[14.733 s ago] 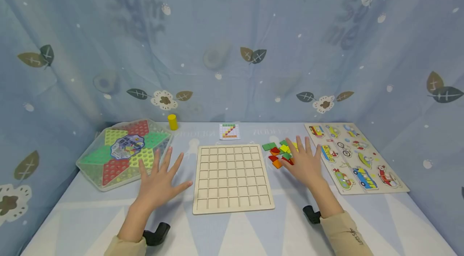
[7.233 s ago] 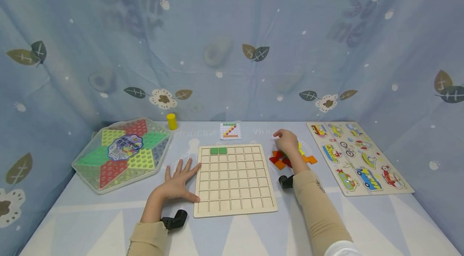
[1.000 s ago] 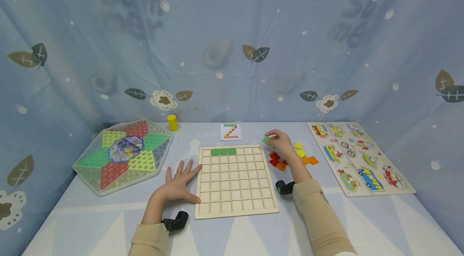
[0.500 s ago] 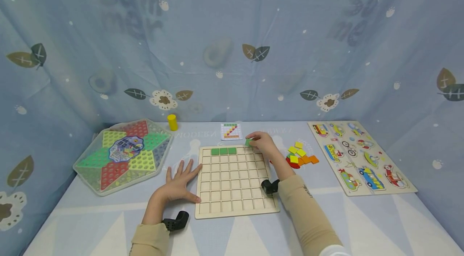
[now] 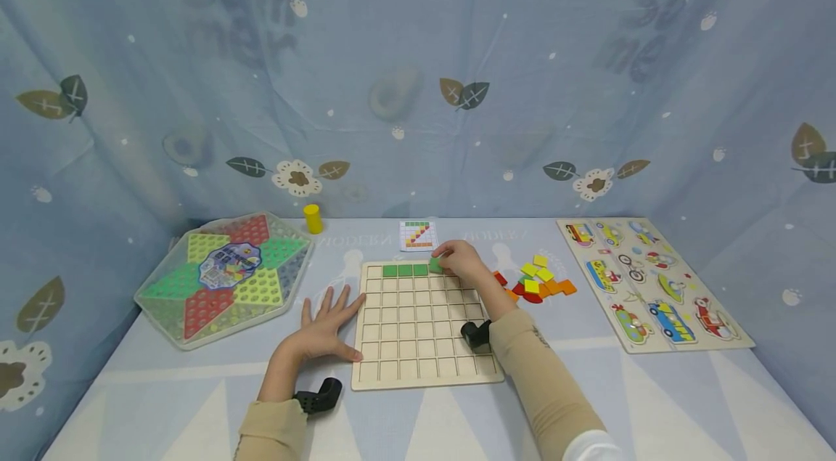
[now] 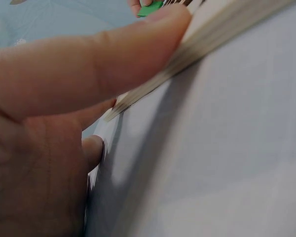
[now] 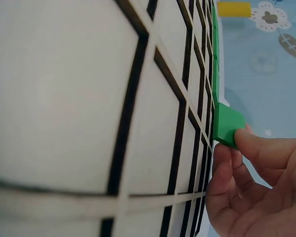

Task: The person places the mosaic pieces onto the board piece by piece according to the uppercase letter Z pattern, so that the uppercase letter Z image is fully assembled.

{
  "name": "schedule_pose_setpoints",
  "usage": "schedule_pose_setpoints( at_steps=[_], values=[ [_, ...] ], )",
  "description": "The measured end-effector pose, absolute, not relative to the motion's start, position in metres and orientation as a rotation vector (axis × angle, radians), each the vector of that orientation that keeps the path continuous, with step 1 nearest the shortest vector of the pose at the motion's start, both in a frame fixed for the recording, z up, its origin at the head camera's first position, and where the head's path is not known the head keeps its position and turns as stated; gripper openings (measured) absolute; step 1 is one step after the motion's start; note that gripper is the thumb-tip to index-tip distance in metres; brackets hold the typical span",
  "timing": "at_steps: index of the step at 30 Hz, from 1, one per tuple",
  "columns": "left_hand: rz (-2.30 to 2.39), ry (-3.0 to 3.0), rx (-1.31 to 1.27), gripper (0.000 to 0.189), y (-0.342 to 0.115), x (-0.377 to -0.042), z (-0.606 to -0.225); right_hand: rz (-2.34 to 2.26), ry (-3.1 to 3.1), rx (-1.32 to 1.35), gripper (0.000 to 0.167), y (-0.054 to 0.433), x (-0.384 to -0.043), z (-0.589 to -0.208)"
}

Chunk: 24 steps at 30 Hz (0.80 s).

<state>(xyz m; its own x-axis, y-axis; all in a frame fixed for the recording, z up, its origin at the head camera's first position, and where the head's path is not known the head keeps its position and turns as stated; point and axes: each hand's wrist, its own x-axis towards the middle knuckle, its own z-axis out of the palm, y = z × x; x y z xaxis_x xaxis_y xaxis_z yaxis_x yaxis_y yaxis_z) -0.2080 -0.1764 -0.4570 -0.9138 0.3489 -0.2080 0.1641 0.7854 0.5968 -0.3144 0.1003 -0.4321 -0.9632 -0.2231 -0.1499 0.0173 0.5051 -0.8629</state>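
A wooden grid board [image 5: 418,330] lies in the middle of the table, with three green square tiles [image 5: 405,271] side by side in its far row. My right hand [image 5: 462,262] pinches another green tile [image 7: 228,124] between thumb and fingers, tilted at the far row just right of those three. My left hand [image 5: 323,332] is spread flat at the board's left edge. Its thumb [image 6: 138,49] touches the board's side in the left wrist view. Right of the board lies a loose pile of yellow tiles [image 5: 541,274], orange tiles [image 5: 559,287], red tiles and a green one.
Behind the board lies a small pattern card [image 5: 418,236]. A hexagonal peg-hole game board [image 5: 225,276] and a yellow cylinder [image 5: 313,219] stand at the left. A vehicle picture puzzle [image 5: 653,287] lies at the right; a blue curtain [image 5: 405,83] hangs behind.
Three green tiles have come onto the board since the first frame. Over the last second my right hand has carried another green tile left from the pile to the far row. My left hand stays put.
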Motion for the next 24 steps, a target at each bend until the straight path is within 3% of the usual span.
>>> schedule_pose_setpoints(
  at_steps=[24],
  values=[
    [0.842, 2.655, 0.406, 0.107, -0.1767, -0.2051, -0.4536, -1.035, 2.744, -0.165, 0.012, 0.0954, -0.3145, -0.4307]
  ],
)
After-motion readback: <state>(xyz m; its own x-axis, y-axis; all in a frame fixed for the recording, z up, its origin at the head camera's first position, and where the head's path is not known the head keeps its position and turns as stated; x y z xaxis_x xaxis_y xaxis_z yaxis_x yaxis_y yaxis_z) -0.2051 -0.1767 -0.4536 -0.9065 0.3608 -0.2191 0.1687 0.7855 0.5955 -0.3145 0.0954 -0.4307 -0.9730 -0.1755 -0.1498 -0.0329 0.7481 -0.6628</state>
